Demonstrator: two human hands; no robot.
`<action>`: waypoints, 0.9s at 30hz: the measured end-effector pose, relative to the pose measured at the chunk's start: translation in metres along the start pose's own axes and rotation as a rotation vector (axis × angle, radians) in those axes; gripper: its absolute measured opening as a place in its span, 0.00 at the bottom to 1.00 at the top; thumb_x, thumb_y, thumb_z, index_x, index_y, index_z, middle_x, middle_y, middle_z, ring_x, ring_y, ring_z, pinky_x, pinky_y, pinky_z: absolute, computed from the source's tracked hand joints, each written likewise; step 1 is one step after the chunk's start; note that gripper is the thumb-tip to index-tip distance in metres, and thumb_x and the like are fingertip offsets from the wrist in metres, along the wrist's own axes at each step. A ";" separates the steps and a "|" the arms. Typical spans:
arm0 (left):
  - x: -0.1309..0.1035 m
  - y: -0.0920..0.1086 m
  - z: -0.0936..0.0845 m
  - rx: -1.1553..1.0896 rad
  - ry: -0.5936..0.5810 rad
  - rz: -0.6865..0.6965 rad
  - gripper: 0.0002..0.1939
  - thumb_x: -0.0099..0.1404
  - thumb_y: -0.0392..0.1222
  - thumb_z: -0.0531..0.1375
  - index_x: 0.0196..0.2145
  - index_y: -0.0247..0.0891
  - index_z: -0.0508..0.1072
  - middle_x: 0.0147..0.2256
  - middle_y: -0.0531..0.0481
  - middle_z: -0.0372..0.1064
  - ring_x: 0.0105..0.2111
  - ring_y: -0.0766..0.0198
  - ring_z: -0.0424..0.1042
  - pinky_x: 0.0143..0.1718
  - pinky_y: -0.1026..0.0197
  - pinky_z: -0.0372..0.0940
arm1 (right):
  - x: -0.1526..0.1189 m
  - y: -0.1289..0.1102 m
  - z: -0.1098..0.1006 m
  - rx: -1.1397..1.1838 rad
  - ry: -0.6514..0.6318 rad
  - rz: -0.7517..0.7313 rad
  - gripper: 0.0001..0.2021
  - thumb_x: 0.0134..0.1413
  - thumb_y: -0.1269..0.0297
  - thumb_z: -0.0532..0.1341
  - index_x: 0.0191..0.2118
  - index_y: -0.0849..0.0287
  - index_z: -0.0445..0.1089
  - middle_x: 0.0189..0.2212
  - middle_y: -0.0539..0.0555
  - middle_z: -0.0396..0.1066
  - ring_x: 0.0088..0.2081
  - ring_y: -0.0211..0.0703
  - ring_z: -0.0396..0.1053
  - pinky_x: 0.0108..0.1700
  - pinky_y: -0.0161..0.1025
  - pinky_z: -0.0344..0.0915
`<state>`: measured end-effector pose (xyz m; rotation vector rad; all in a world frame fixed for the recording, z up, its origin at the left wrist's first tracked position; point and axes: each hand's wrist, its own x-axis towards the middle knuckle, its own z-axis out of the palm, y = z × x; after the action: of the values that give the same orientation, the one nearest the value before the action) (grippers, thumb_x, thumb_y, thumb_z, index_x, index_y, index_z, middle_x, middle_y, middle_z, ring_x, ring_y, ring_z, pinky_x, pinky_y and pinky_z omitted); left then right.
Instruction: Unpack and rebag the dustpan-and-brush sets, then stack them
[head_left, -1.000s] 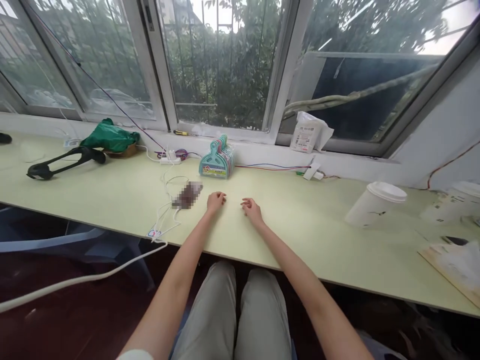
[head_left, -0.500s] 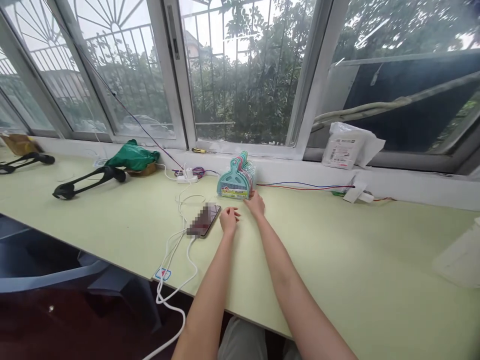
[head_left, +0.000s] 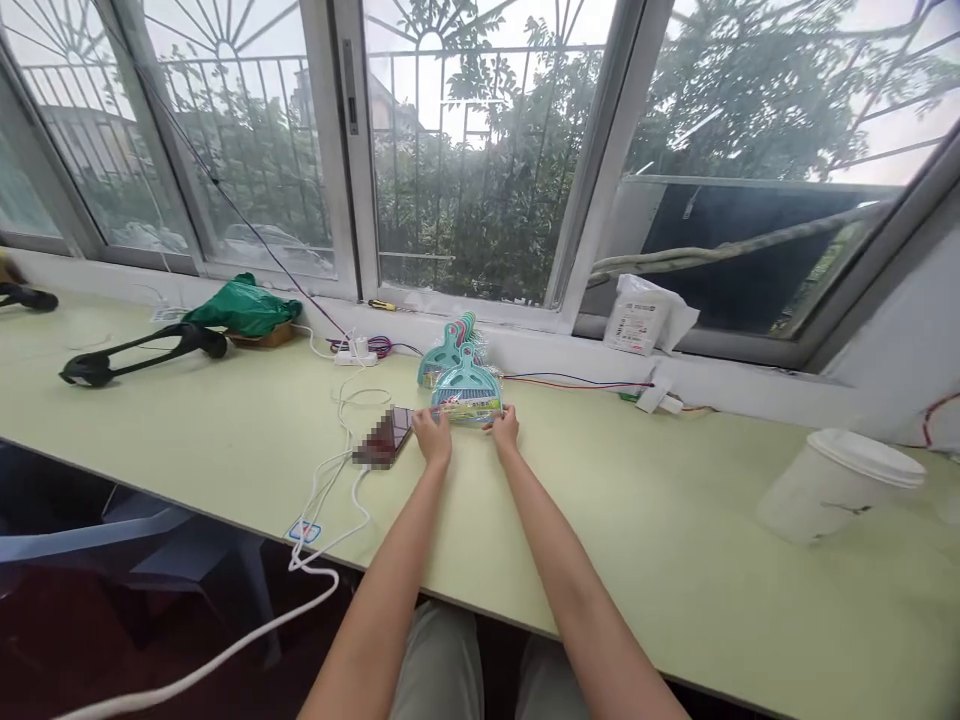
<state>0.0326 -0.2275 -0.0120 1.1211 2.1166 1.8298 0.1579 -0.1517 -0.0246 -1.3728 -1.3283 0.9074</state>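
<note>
While a printed label strip runs along its lower edge, too small to be read, the front teal dustpan [head_left: 466,388] is gripped upright on the pale green table [head_left: 675,520]. It is pinched at its bottom corners: the left hand [head_left: 433,438] is curled on the 8 o'clock corner, the right hand [head_left: 504,430] on the 4 o'clock corner. At 11 o'clock, just behind, the remaining dustpan stack [head_left: 442,352] is seen. At 9 o'clock of the left hand, a phone [head_left: 384,437] is lying near.
</note>
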 end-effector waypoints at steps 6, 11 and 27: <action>-0.007 0.013 -0.007 -0.376 -0.415 -0.180 0.23 0.60 0.53 0.57 0.50 0.38 0.64 0.48 0.41 0.67 0.46 0.59 0.69 0.45 0.59 0.64 | -0.043 0.028 -0.095 0.183 -0.120 -0.012 0.10 0.50 0.60 0.54 0.38 0.55 0.56 0.29 0.47 0.70 0.19 0.34 0.68 0.17 0.29 0.57; -0.038 0.041 0.020 -0.445 -1.200 -0.231 0.23 0.49 0.55 0.66 0.37 0.36 0.71 0.31 0.49 0.72 0.29 0.63 0.72 0.32 0.63 0.65 | -0.056 0.047 -0.183 -0.030 -0.108 -0.111 0.15 0.50 0.54 0.54 0.42 0.56 0.58 0.33 0.53 0.71 0.28 0.42 0.70 0.25 0.35 0.62; -0.067 0.046 0.090 -0.710 -0.864 -0.379 0.22 0.52 0.48 0.66 0.42 0.34 0.71 0.34 0.46 0.74 0.31 0.63 0.73 0.36 0.59 0.69 | -0.055 0.033 -0.188 -0.494 0.236 -0.451 0.18 0.62 0.51 0.47 0.42 0.59 0.65 0.42 0.60 0.68 0.37 0.45 0.68 0.38 0.41 0.60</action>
<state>0.1497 -0.1953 -0.0181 0.9584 0.9850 1.3494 0.3402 -0.2312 -0.0175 -1.4001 -1.6461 0.1086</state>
